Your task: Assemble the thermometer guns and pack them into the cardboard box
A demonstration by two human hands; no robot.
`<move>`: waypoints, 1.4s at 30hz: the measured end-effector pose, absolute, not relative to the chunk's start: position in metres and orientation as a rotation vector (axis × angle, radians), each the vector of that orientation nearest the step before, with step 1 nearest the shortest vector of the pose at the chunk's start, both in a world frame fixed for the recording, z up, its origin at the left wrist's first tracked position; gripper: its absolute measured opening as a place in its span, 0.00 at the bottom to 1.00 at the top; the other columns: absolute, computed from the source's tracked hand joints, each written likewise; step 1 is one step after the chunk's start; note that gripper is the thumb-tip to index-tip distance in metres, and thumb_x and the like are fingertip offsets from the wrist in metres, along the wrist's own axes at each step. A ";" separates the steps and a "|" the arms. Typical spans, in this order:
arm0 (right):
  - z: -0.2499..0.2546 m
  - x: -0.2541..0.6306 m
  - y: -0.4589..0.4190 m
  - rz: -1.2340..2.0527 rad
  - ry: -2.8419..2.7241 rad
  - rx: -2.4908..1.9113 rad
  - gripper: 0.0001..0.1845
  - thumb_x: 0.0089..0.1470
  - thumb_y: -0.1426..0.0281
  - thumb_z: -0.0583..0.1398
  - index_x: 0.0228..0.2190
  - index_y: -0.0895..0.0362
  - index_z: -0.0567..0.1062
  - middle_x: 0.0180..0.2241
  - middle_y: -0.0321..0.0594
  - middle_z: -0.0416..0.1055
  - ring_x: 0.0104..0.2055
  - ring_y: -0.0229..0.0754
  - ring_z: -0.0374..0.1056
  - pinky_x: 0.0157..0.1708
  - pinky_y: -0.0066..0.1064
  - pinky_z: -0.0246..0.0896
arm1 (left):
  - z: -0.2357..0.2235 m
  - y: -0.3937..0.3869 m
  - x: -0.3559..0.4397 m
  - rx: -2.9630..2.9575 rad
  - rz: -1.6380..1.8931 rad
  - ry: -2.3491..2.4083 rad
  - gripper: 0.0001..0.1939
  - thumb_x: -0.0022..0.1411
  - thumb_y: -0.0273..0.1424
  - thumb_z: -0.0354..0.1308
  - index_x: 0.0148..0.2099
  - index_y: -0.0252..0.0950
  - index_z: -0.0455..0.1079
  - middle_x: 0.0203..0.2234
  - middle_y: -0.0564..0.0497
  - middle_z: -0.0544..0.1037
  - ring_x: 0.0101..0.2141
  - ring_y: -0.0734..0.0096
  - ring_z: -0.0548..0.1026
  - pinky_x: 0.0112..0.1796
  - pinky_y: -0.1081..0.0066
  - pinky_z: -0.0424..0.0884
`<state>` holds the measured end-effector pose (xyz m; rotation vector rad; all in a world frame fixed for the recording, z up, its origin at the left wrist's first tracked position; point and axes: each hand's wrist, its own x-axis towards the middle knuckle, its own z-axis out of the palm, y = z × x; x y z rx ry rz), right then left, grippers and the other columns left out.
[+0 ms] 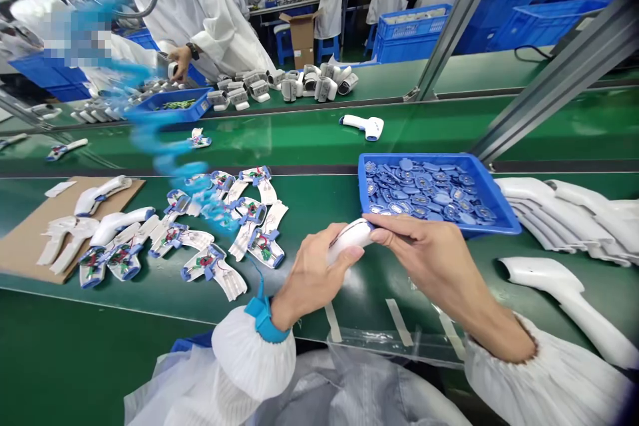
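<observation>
Between my hands is a white forehead thermometer point(351, 235) with a blue end piece. My left hand point(313, 265) is closed around its white body, the thumb lying along the near side. The thumb and fingers of my right hand point(433, 247) pinch the blue end, partly hiding it. Just beyond my right hand stands a blue tray point(505, 225) full of round blue covers. Left of my left hand lie several open thermometer shells point(267, 247) with green circuit boards and wires. A blue strap point(268, 321) is around my left wrist.
A green conveyor belt point(299, 140) carries a white thermometer point(367, 126). White shells point(554, 213) are stacked at right, near a single white housing point(554, 283). Cardboard point(20, 239) lies at left. A coiled blue hose point(167, 163) hangs in front. A co-worker's hand point(180, 63) works across the belt.
</observation>
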<state>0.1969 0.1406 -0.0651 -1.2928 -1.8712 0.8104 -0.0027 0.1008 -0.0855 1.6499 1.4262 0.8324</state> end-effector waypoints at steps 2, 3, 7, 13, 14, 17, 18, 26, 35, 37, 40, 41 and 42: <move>-0.065 0.195 0.139 0.690 -1.934 -1.238 0.15 0.62 0.60 0.61 0.44 0.49 0.85 0.44 0.37 0.82 0.46 0.50 0.79 0.51 0.42 0.74 | -0.086 0.101 -0.002 1.710 0.821 1.444 0.19 0.74 0.43 0.55 0.60 0.41 0.71 0.49 0.50 0.80 0.46 0.61 0.75 0.47 0.66 0.66; -0.066 0.192 0.138 0.650 -1.959 -1.206 0.16 0.63 0.60 0.59 0.45 0.49 0.85 0.45 0.38 0.82 0.47 0.50 0.79 0.50 0.42 0.74 | -0.086 0.102 -0.002 1.740 0.817 1.431 0.19 0.74 0.43 0.54 0.61 0.41 0.71 0.50 0.51 0.80 0.46 0.61 0.75 0.48 0.65 0.66; -0.083 0.182 0.131 0.615 -1.964 -1.181 0.19 0.66 0.61 0.56 0.48 0.54 0.82 0.47 0.43 0.81 0.47 0.49 0.78 0.49 0.42 0.74 | -0.091 0.105 0.005 1.865 0.770 1.469 0.16 0.75 0.41 0.51 0.56 0.40 0.73 0.43 0.50 0.82 0.41 0.61 0.77 0.45 0.64 0.66; -0.096 0.193 0.107 0.869 -1.742 -1.435 0.19 0.65 0.54 0.57 0.45 0.53 0.79 0.42 0.43 0.81 0.40 0.48 0.77 0.41 0.39 0.73 | -0.104 0.095 0.011 2.076 0.840 1.560 0.13 0.74 0.41 0.53 0.49 0.39 0.75 0.41 0.47 0.81 0.43 0.59 0.76 0.44 0.63 0.68; -0.096 0.196 0.103 0.948 -1.745 -1.424 0.18 0.65 0.53 0.58 0.45 0.52 0.78 0.43 0.43 0.81 0.40 0.47 0.77 0.40 0.38 0.73 | -0.107 0.092 0.011 2.018 0.932 1.609 0.13 0.74 0.41 0.53 0.47 0.39 0.74 0.40 0.47 0.81 0.42 0.61 0.76 0.44 0.63 0.68; -0.099 0.197 0.090 1.088 -1.909 -1.333 0.16 0.66 0.55 0.57 0.46 0.50 0.76 0.43 0.41 0.80 0.38 0.44 0.77 0.35 0.33 0.71 | -0.121 0.091 0.014 1.772 1.120 1.950 0.20 0.75 0.41 0.51 0.30 0.39 0.68 0.27 0.49 0.76 0.31 0.65 0.71 0.35 0.65 0.64; -0.101 0.193 0.086 1.070 -1.984 -1.303 0.15 0.67 0.56 0.57 0.46 0.50 0.76 0.42 0.40 0.79 0.36 0.43 0.76 0.32 0.32 0.70 | -0.125 0.094 0.014 1.745 1.127 2.034 0.24 0.74 0.41 0.51 0.25 0.39 0.62 0.22 0.50 0.72 0.27 0.67 0.68 0.32 0.66 0.60; -0.114 0.178 0.067 1.081 -1.709 -1.485 0.24 0.63 0.49 0.56 0.39 0.56 0.80 0.24 0.40 0.74 0.22 0.41 0.66 0.22 0.32 0.61 | -0.119 0.098 0.002 1.840 0.980 1.696 0.23 0.71 0.44 0.54 0.26 0.38 0.69 0.23 0.49 0.75 0.29 0.67 0.72 0.36 0.66 0.65; -0.131 0.167 0.079 1.173 -2.006 -1.479 0.26 0.66 0.50 0.51 0.37 0.55 0.80 0.19 0.38 0.71 0.18 0.39 0.62 0.20 0.30 0.50 | -0.155 0.115 0.011 1.375 1.330 1.984 0.29 0.75 0.45 0.49 0.20 0.39 0.61 0.18 0.51 0.70 0.24 0.71 0.70 0.32 0.69 0.66; -0.139 0.160 0.076 0.858 -2.170 -1.419 0.24 0.68 0.55 0.50 0.37 0.56 0.80 0.21 0.42 0.73 0.19 0.41 0.65 0.22 0.31 0.48 | -0.157 0.126 0.012 1.451 1.278 2.040 0.29 0.74 0.40 0.50 0.18 0.39 0.60 0.16 0.52 0.68 0.23 0.72 0.68 0.31 0.69 0.64; -0.142 0.160 0.078 0.631 -2.275 -1.352 0.24 0.70 0.60 0.49 0.35 0.56 0.80 0.20 0.42 0.73 0.18 0.43 0.67 0.21 0.33 0.48 | -0.150 0.127 0.007 1.635 1.256 2.023 0.29 0.73 0.38 0.50 0.18 0.39 0.59 0.16 0.51 0.68 0.22 0.72 0.68 0.30 0.68 0.62; -0.141 0.163 0.080 0.581 -2.271 -1.324 0.23 0.71 0.59 0.49 0.35 0.54 0.80 0.20 0.41 0.74 0.18 0.43 0.68 0.20 0.32 0.50 | -0.146 0.125 0.003 1.742 1.197 1.968 0.28 0.73 0.39 0.52 0.19 0.38 0.61 0.18 0.51 0.70 0.23 0.71 0.69 0.30 0.68 0.62; -0.138 0.168 0.083 0.551 -2.229 -1.317 0.22 0.71 0.57 0.50 0.37 0.53 0.81 0.22 0.40 0.75 0.18 0.42 0.69 0.20 0.32 0.54 | -0.142 0.125 -0.003 1.843 1.090 1.916 0.26 0.71 0.41 0.54 0.20 0.38 0.64 0.19 0.50 0.73 0.24 0.70 0.70 0.31 0.68 0.62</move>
